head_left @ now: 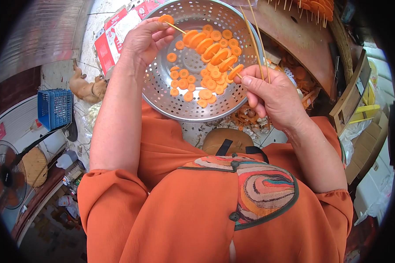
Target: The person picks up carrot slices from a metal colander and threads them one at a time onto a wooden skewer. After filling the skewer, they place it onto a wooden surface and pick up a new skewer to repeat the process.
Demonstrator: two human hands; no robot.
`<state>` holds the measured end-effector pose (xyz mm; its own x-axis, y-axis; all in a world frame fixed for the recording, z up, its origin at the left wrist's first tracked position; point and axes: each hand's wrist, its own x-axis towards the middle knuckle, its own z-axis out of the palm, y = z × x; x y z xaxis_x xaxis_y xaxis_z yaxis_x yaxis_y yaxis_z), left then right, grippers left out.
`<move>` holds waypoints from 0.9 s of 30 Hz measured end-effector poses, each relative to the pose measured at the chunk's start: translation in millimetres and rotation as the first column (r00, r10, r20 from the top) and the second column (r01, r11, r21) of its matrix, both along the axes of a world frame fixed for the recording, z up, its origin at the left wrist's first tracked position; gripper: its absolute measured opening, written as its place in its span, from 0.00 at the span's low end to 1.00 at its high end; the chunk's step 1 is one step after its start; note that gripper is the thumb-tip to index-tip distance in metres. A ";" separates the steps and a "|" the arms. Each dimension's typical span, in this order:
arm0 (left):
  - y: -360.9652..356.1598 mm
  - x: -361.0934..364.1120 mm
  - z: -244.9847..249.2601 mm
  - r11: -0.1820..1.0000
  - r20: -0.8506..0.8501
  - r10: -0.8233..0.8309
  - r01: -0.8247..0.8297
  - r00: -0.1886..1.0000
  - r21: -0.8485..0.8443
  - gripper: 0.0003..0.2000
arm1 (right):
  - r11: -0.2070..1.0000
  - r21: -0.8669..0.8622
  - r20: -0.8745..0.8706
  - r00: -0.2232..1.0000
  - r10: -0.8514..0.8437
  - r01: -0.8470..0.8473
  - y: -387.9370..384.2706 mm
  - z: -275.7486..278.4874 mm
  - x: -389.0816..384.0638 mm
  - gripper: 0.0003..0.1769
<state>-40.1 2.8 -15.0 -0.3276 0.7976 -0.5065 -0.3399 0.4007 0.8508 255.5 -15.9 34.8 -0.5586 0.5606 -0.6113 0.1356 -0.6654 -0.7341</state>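
Observation:
A wooden skewer (176,28) threaded with several carrot slices (211,51) is stretched between my two hands, above a perforated metal colander (162,87). My left hand (147,40) pinches a single carrot slice (166,19) at the skewer's upper left end, apart from the row of others. At the opposite end my right hand (272,90) grips the skewer between thumb and fingers. Two more bare skewers (253,41) stick up from that same hand. Loose carrot slices (213,79) lie in the colander, heaped mostly below the skewer.
Carrot peelings (245,118) litter the floor beyond my lap. Filled carrot skewers (316,8) rest on a board (294,33) at upper right. To the left are a dog (87,85), a blue crate (55,107) and a fan (6,175). A wooden frame (349,98) stands right.

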 end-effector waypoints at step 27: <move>-2.8 55.0 10.8 0.984 -0.012 -0.085 0.086 0.996 0.158 0.06 | 0.998 0.034 -0.020 0.998 -0.060 0.061 3.0 0.1 -1.0 0.10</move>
